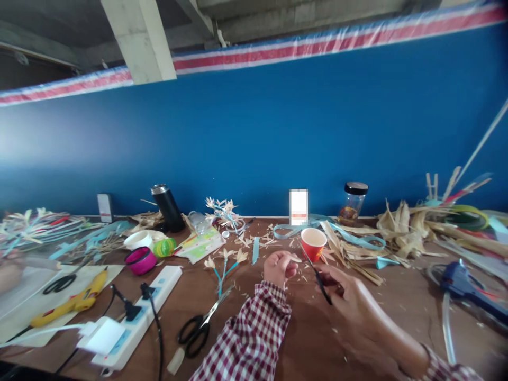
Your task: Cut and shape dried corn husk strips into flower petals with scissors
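Note:
My left hand (279,268) is closed in a pinch on a small pale piece of corn husk (295,259). Just right of it, my right hand (344,288) grips black-handled scissors (320,284), seen edge-on, their tip pointing up and left by the husk piece. Whether the blades are apart I cannot tell. Behind both hands stands a red paper cup (316,253). Left of my left hand lie pale husk flowers (226,258) on blue stems, touching the tips of a second pair of black-handled scissors (200,326).
A white power strip (137,323) with plugs and cables lies left, near a yellow glue gun (75,301). A blue glue gun (468,286) is at right. Dry husks (400,227), a jar (352,203) and a black flask (169,209) line the back. Another person's blurred hand (11,272) shows far left.

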The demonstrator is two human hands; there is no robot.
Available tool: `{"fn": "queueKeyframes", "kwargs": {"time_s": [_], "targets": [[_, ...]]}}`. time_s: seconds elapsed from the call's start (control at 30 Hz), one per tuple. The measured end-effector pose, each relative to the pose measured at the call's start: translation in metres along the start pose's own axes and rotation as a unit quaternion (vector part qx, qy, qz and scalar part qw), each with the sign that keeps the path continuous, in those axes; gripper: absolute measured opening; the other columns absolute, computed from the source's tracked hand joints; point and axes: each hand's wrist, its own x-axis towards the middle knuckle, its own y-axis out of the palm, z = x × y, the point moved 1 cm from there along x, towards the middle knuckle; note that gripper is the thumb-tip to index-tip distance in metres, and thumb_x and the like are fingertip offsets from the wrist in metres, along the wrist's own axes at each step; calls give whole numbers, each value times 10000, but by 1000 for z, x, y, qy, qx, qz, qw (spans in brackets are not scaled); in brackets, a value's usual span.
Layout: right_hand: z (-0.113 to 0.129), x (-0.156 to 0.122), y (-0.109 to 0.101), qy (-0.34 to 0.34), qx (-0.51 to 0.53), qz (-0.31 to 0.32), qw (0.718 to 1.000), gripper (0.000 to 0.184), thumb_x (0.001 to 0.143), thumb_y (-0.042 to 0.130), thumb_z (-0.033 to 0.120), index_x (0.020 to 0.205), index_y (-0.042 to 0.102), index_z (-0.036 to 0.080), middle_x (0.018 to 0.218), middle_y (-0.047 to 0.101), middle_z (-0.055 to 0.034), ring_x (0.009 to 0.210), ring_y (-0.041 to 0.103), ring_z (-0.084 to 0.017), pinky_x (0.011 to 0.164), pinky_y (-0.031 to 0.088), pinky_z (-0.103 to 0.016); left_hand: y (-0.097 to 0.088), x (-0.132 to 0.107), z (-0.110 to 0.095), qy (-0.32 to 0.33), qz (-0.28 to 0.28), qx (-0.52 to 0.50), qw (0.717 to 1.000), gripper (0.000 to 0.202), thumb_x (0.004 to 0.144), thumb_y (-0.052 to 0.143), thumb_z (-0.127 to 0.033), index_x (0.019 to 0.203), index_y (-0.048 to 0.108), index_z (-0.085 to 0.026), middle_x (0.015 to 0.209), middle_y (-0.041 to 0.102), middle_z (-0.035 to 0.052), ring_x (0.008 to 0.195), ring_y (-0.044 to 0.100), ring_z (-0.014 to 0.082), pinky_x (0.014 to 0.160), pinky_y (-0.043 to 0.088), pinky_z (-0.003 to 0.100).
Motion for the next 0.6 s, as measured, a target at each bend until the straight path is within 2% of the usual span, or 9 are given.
{"fn": "queueKeyframes", "kwargs": {"time_s": [0.07, 0.17, 0.27, 0.43, 0.6], "targets": [[-2, 9, -2, -20, 34, -3, 999, 413, 788, 474, 162, 1198, 521, 178, 1027, 664, -83, 903, 633, -210, 819, 494, -320, 2, 0, 1, -1, 4, 0, 1000, 103, 649, 674, -169, 699, 586, -152, 710, 705, 54, 482, 593, 94, 440, 455, 188], [-5, 15, -2, -23, 30, 7, 999, 446, 791, 467, 141, 1235, 489, 180, 1018, 660, -79, 889, 632, -208, 807, 496, -326, 2, 1, 4, 6, 8, 4, 1000, 161, 618, 699, -199, 726, 593, -142, 606, 673, 22, 472, 566, 82, 451, 441, 176], [-9, 14, 2, -26, -1, -12, 1000, 418, 777, 498, 141, 1193, 520, 179, 1066, 635, -79, 934, 612, -209, 824, 482, -315, 1, 1, 6, 22, 16, 14, 1000, 224, 589, 725, -244, 747, 614, -130, 504, 606, -18, 441, 513, 67, 420, 385, 155], [-12, 10, 5, -20, -50, -52, 997, 390, 738, 618, 244, 1115, 551, 170, 988, 640, -75, 826, 611, -206, 751, 488, -299, 0, -1, 2, 35, 26, 25, 999, 275, 567, 746, -265, 781, 657, -117, 503, 567, -37, 420, 456, 47, 384, 308, 141], [-9, 6, 1, -30, -89, -47, 994, 339, 751, 605, 251, 1075, 553, 169, 999, 629, -90, 881, 592, -220, 778, 466, -315, 4, -6, 3, 5, 2, 25, 1000, 319, 506, 799, -283, 738, 677, -101, 492, 580, -25, 404, 443, 37, 383, 328, 142]]}}
